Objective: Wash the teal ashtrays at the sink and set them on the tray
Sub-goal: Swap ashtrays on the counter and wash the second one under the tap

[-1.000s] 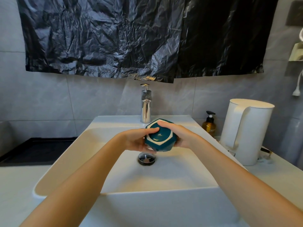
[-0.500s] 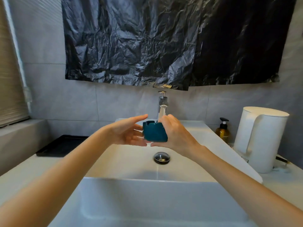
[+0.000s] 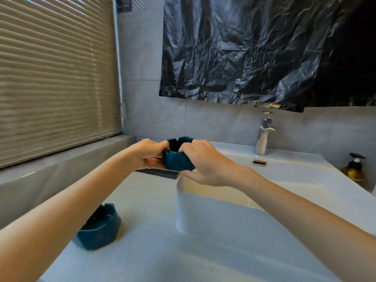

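Observation:
A teal ashtray (image 3: 176, 159) is held upright in the air between both hands, left of the white sink (image 3: 213, 202) and just above the black tray (image 3: 160, 173). My left hand (image 3: 148, 153) grips its left side and my right hand (image 3: 203, 161) grips its right side and rim. Most of the tray is hidden behind the hands and the ashtray. A second teal ashtray (image 3: 99, 227) rests on the white counter at the lower left, partly covered by my left forearm.
A chrome faucet (image 3: 263, 135) stands behind the sink. An amber soap bottle (image 3: 354, 169) sits at the far right. A grey ledge (image 3: 61, 159) under closed window blinds runs along the left. A black plastic sheet (image 3: 264, 53) hangs on the wall.
Both hands carried the ashtray from over the sink basin leftward to above the black tray. The view swung left, bringing the blinds and the second ashtray into sight.

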Motion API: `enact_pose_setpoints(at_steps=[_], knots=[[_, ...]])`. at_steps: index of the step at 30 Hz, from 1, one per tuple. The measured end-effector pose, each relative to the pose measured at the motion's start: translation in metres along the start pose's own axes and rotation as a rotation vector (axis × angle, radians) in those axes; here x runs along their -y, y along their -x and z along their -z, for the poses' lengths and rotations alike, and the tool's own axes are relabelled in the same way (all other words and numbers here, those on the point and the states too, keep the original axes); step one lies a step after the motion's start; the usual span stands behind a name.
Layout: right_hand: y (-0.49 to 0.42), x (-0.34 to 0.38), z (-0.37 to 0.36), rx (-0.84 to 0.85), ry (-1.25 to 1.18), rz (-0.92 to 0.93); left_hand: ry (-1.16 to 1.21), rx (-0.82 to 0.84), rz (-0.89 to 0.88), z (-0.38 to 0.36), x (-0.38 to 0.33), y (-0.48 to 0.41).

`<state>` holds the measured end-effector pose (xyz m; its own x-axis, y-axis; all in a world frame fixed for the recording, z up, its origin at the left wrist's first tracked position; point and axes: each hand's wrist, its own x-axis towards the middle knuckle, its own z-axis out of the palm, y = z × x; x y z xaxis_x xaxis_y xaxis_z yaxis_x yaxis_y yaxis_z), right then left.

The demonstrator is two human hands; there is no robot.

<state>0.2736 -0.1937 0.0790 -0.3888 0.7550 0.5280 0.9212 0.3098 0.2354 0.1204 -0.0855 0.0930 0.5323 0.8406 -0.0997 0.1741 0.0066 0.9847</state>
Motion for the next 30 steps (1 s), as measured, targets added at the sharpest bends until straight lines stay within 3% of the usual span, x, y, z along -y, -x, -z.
enact_pose_setpoints(at_steps=[5,14,22,30], knots=[[-0.044,0.038,-0.023,0.116,-0.127,-0.031,-0.149,-0.141,-0.019,0.057,0.024,0.009],[-0.066,0.089,-0.109,0.06,-0.295,-0.195,-0.587,-0.346,-0.203,0.115,0.087,-0.002],[-0.057,0.093,-0.174,0.084,-0.279,-0.332,-0.807,-0.289,-0.137,0.139,0.145,-0.001],[-0.053,0.097,-0.194,0.123,-0.301,-0.36,-0.779,-0.324,-0.09,0.149,0.178,0.004]])
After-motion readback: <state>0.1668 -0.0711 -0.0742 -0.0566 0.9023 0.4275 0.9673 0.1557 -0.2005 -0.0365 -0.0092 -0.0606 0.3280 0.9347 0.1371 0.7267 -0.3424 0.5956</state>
